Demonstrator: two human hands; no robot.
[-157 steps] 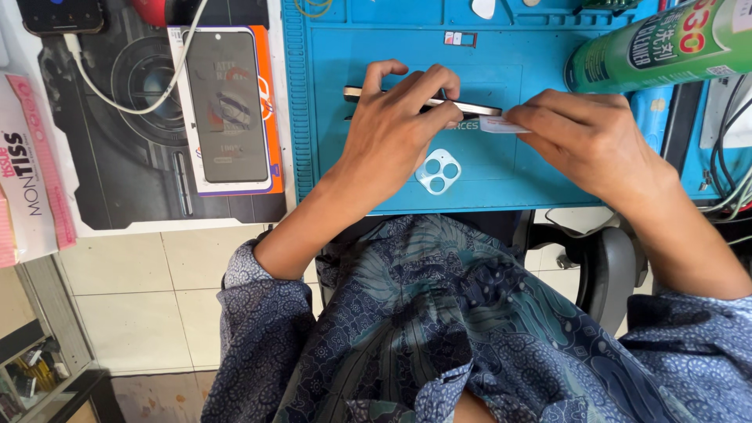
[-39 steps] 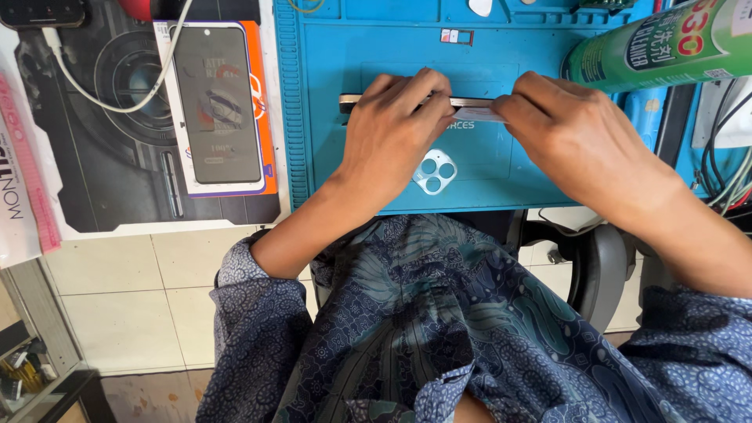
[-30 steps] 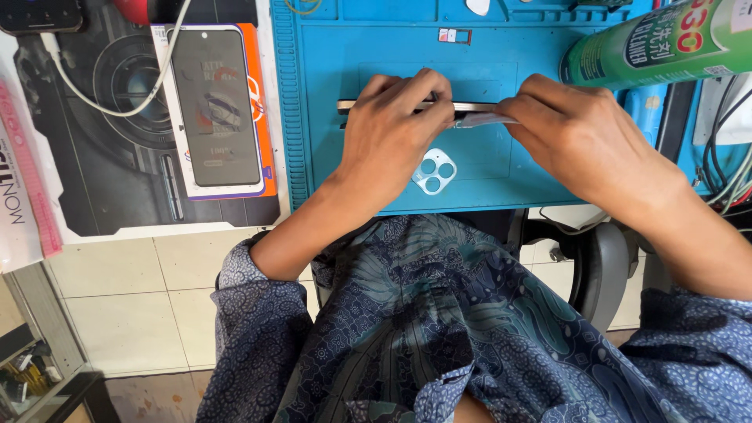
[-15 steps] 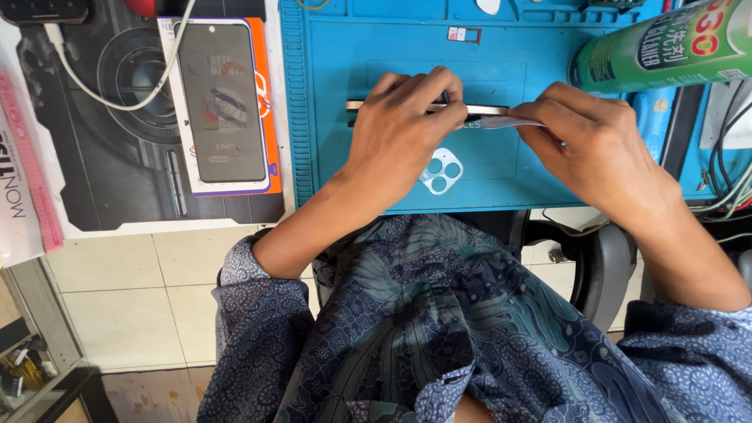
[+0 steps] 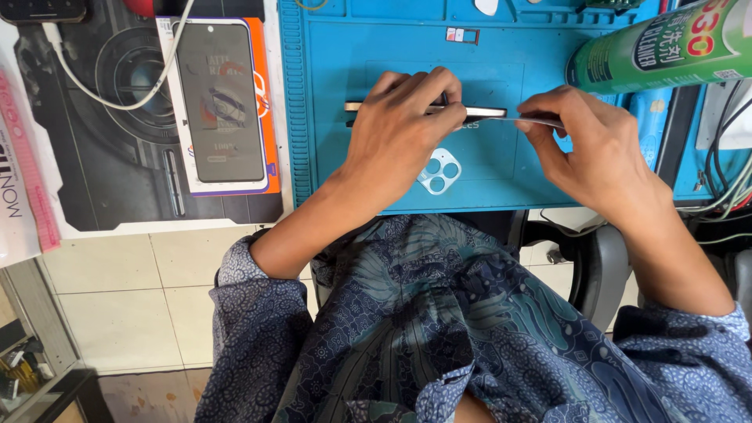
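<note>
The left hand (image 5: 399,133) is clamped over a phone (image 5: 470,111) that stands on its long edge near the middle of the blue mat (image 5: 329,117), fingers curled across the top so that only the two ends of the slim body show on either side of the knuckles. The right hand (image 5: 587,145) pinches a thin flat tool or sheet (image 5: 521,120) between thumb and fingertips, its tip touching the phone's right end; whether it has slipped into a seam I cannot tell, since the fingers hide the joint. Just below the left hand, toward the near edge of the mat, lies a small camera-lens frame (image 5: 439,171) with round holes. At the mat's far right corner a green spray can (image 5: 658,47) lies on its side, close above the right hand. On the desk left of the mat sits a boxed screen protector (image 5: 221,106), with a white cable (image 5: 117,94) looping beside it. As I judge it, the risk lies in the phone's balance: it stands on a narrow edge, held by one hand only, so a hard push from the right could tip it or skid it along the mat. Too much twist on the thin piece could bend it or crack glass. The loose lens frame sits near the wrist and could be swept off the mat's near edge.
</note>
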